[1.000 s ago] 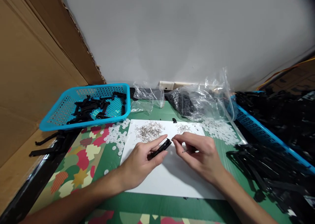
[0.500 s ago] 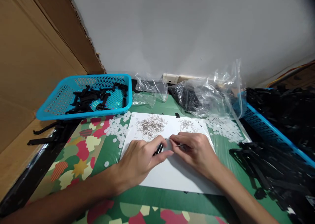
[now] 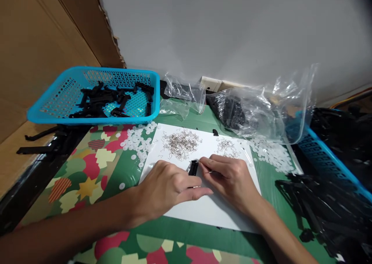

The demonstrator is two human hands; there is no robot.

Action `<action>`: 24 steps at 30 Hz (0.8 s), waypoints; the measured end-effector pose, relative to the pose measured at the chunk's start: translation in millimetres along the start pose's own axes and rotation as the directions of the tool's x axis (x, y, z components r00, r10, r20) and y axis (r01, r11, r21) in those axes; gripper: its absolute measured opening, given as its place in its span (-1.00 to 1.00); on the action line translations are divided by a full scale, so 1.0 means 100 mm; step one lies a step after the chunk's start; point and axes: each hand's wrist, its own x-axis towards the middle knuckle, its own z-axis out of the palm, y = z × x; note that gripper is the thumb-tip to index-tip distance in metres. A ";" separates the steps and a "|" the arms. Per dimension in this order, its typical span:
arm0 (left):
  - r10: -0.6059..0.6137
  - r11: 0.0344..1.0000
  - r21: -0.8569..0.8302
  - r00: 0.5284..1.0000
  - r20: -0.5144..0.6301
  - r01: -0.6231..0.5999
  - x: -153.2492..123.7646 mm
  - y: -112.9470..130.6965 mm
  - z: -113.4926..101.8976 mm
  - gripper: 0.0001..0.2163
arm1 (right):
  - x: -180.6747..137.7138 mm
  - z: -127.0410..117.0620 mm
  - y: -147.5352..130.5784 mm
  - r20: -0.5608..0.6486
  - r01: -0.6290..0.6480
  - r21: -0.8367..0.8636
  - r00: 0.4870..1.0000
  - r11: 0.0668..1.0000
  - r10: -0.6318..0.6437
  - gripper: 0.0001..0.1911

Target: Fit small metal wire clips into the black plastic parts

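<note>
My left hand point(image 3: 168, 186) is closed on a small black plastic part point(image 3: 193, 168), which it holds over a white sheet point(image 3: 203, 206). Right beside it, my right hand point(image 3: 229, 179) pinches a thin metal spring point(image 3: 209, 172) and touches its tip to the black part. Both hands meet near the middle of the sheet. Two heaps of small metal springs point(image 3: 181, 143) lie on the sheet just beyond my fingers.
A blue basket point(image 3: 52, 109) with black parts stands at the back left. White washers point(image 3: 136, 142) lie scattered left and right of the sheet. Clear plastic bags point(image 3: 261, 109) sit at the back. A second blue basket point(image 3: 325, 155) and piled black parts point(image 3: 319, 206) fill the right.
My left hand has turned the black part from slanting flat to more upright. My right hand has closed in on it with the spring. The view has shifted a little to the left.
</note>
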 end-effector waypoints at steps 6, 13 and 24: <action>0.031 0.999 -0.021 0.998 -0.045 -0.032 0.01 0.01 -0.04 -0.57 | 0.00 0.02 0.00 -0.059 0.077 -0.048 0.995 0.996 -0.080 -0.74; 0.043 0.999 0.010 0.998 -0.041 -0.042 0.00 -0.01 -0.03 -0.56 | -0.02 0.04 0.03 -0.065 0.184 -0.193 0.978 0.964 -0.199 -0.78; 0.070 0.998 0.003 0.994 -0.082 -0.069 0.02 -0.02 -0.01 -0.56 | 0.02 -0.03 -0.05 0.008 0.265 -0.317 0.961 0.910 -0.277 -0.72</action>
